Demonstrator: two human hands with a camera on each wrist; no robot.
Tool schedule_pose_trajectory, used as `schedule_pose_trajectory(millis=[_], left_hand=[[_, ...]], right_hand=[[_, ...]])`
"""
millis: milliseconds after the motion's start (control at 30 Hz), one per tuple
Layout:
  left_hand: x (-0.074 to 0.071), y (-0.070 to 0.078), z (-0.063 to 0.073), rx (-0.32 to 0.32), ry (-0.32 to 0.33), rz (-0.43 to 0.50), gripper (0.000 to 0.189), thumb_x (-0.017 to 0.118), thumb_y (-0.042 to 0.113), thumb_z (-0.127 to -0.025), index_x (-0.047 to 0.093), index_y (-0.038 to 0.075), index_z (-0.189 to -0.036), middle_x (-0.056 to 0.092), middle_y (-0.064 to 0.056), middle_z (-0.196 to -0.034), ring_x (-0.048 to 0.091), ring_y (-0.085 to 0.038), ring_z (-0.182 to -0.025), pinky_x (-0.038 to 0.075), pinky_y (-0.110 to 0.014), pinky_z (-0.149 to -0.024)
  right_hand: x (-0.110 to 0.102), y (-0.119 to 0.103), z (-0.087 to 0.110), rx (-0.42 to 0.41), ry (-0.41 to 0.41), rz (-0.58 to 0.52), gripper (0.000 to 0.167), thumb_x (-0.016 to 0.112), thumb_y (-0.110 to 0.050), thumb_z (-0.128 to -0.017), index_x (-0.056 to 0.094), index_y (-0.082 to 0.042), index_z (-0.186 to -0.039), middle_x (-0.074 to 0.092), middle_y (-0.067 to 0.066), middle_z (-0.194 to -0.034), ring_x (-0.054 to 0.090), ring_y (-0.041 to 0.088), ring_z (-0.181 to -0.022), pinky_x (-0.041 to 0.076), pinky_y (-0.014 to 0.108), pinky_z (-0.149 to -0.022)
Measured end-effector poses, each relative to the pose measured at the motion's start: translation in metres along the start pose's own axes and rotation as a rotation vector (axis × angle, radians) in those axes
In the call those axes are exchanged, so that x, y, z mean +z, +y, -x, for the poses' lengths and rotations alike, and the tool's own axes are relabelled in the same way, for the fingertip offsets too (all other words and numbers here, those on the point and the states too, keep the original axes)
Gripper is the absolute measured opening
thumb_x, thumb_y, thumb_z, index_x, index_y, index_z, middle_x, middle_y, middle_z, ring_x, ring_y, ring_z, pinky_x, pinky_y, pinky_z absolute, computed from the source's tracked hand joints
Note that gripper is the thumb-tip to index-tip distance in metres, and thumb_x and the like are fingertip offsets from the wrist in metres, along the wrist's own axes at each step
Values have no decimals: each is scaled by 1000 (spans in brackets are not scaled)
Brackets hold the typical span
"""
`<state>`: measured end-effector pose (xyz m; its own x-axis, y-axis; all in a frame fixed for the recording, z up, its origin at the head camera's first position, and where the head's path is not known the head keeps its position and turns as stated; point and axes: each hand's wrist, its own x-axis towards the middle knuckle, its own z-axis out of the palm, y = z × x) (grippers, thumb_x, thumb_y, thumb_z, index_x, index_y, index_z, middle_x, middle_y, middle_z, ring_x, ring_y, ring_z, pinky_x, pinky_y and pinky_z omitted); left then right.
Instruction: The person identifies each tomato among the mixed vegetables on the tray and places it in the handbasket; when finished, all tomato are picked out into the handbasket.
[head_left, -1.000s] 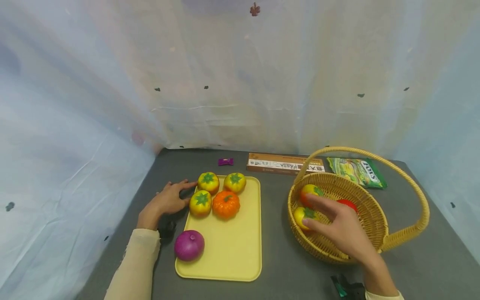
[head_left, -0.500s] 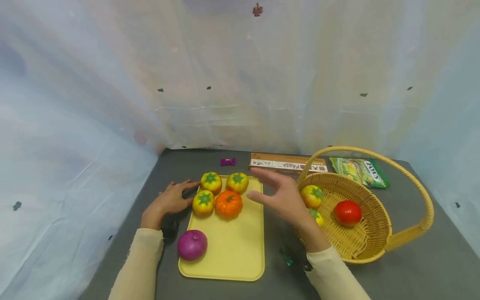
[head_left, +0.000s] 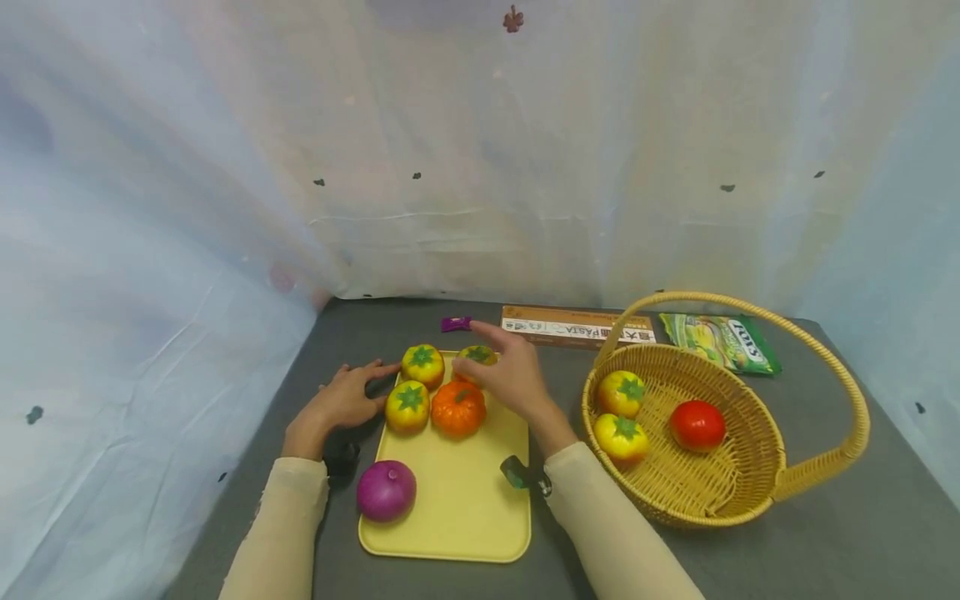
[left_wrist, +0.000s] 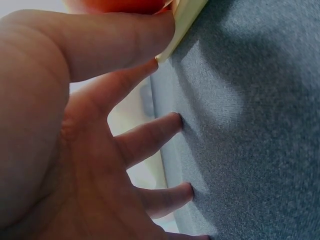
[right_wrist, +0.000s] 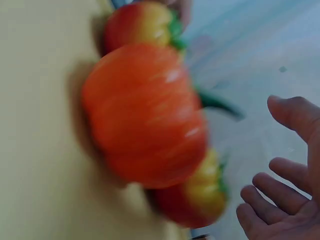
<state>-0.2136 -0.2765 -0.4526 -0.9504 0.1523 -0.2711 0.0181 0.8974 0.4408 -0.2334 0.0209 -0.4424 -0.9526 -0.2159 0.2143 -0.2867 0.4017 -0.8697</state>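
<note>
Over the far right corner of the yellow tray (head_left: pixel 450 525), the right hand (head_left: pixel 517 372) hangs above the far right fruit (head_left: pixel 483 353), its grip spread; the right wrist view shows thumb and fingers apart, holding nothing. At the tray's left edge, the left hand (head_left: pixel 342 400) has its grip spread too, thumb and forefinger at the rim beside the far left fruit (head_left: pixel 423 365) and the middle left fruit (head_left: pixel 408 407). An orange pumpkin (head_left: pixel 458 410) sits just on the near side of the far right fruit, and a purple onion (head_left: pixel 386 492) lies near left. To the right, a wicker basket (head_left: pixel 759 433) contains two matching fruits (head_left: pixel 622 437) and a red tomato (head_left: pixel 697 425). The step in hand looks like picking up the far right fruit, probably for the basket. Next, the right hand should lower, pinch its sides without nudging the pumpkin, then lift clear.
</note>
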Motion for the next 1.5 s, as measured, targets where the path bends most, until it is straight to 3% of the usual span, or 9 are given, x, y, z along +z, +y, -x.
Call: schedule_pose_trajectory(millis=[267, 567, 733, 967, 1233, 1367, 1500], left_hand=[[2, -2, 0, -5, 0, 0, 63, 71, 33, -104, 54, 27, -164, 33, -23, -178, 12, -70, -160, 8, -95, -114], [0, -2, -1, 1, 4, 0, 63, 70, 33, -104, 54, 27, -165, 33, -23, -178, 12, -70, -160, 8, -95, -115], [0, -1, -1, 9, 13, -6, 62, 70, 32, -104, 54, 27, -164, 33, -23, -177, 12, -71, -159, 9, -95, -114], [0, -2, 0, 13, 4, -6, 62, 70, 34, -105, 54, 27, -164, 33, -23, -177, 13, -71, -159, 9, -96, -113], [0, -4, 1, 26, 8, -2, 62, 69, 33, -105, 54, 27, -165, 33, -24, -177, 13, -71, -159, 8, -98, -112], [1, -4, 0, 30, 12, -1, 61, 69, 32, -105, 54, 26, -164, 34, -24, -177, 13, -71, -158, 8, -98, -111], [1, -3, -1, 31, 13, -6, 61, 69, 31, -105, 54, 25, -164, 35, -25, -176, 14, -72, -158, 9, -98, -111]], right_hand=[[12, 26, -3, 112, -16, 65, 65, 90, -25, -92, 67, -13, -152, 70, 14, -149, 70, 33, -127, 59, 50, -111], [6, 33, 7, 60, -28, 83, 59, 88, -12, -93, 69, -10, -148, 73, 14, -144, 76, 33, -121, 63, 45, -104], [6, 33, 10, 64, 10, 93, 55, 88, -15, -94, 71, -10, -146, 75, 13, -141, 78, 31, -119, 64, 44, -103], [2, 24, 17, 94, 86, -34, 52, 89, -14, -93, 72, -6, -141, 73, 15, -142, 75, 34, -126, 65, 40, -101], [-24, -16, 42, 11, 48, -105, 48, 88, -17, -93, 75, -13, -138, 74, 8, -141, 74, 33, -127, 63, 44, -105], [-50, -32, 62, -47, 12, -117, 49, 88, -17, -93, 74, -15, -140, 73, 6, -142, 74, 29, -128, 62, 40, -107], [-80, -35, 86, -60, -25, -190, 52, 87, -12, -94, 71, -11, -143, 71, 12, -146, 72, 32, -132, 61, 35, -106]])
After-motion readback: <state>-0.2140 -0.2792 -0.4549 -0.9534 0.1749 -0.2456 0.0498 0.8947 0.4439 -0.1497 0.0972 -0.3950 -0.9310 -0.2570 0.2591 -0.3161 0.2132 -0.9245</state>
